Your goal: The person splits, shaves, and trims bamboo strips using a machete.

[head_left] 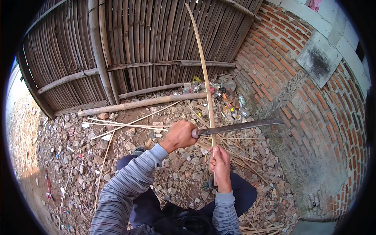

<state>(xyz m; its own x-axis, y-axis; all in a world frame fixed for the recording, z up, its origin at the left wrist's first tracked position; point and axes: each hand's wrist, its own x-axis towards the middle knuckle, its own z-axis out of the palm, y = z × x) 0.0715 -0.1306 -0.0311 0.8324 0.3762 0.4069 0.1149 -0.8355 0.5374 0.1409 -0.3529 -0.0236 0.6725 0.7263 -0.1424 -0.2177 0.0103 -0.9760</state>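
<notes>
Rubble-strewn ground (78, 156) by the bamboo fence (137, 43): left hand (179, 135) clenches the machete (239, 126), right hand (220, 166) grips the bamboo strip (203, 74), mid-shaving.

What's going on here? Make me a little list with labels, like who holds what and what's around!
Left hand: grips the handle of a long knife
Right hand: holds a thin bamboo strip upright
Knife and strip: the blade crosses the strip just above the right hand
Ground: stones, rubble, cut bamboo slivers
Behind: bamboo fence
To the right: brick wall

Blade (239, 126) across strip (206, 84) (fence (129, 43) behind)
</notes>
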